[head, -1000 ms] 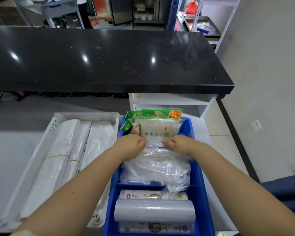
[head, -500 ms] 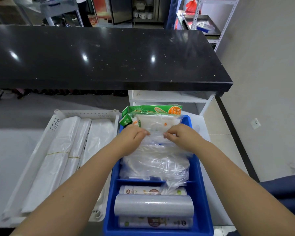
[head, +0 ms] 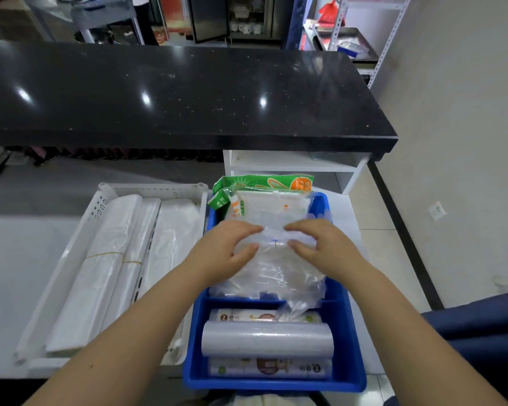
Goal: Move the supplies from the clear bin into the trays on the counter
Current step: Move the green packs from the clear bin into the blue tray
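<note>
A blue tray (head: 342, 303) sits on the white counter before me, split by a divider. Its far compartment holds a stack of clear plastic bags (head: 276, 271), with green and white packets (head: 264, 197) standing at the back. My left hand (head: 226, 247) and my right hand (head: 320, 244) both pinch the top edge of the clear bag stack. The near compartment holds a plain film roll (head: 267, 339) lying between two printed rolls (head: 264, 369). The clear bin is out of view.
A white perforated tray (head: 100, 206) on the left holds several long folded white bag bundles (head: 112, 259), two banded with rubber bands. A black counter (head: 173, 92) overhangs behind. A white shelf unit (head: 291, 165) stands beyond the blue tray. A wall is on the right.
Both hands slid slightly back toward me along the clear bag stack, fingers spreading over its top edge; the white packet behind them shows more.
</note>
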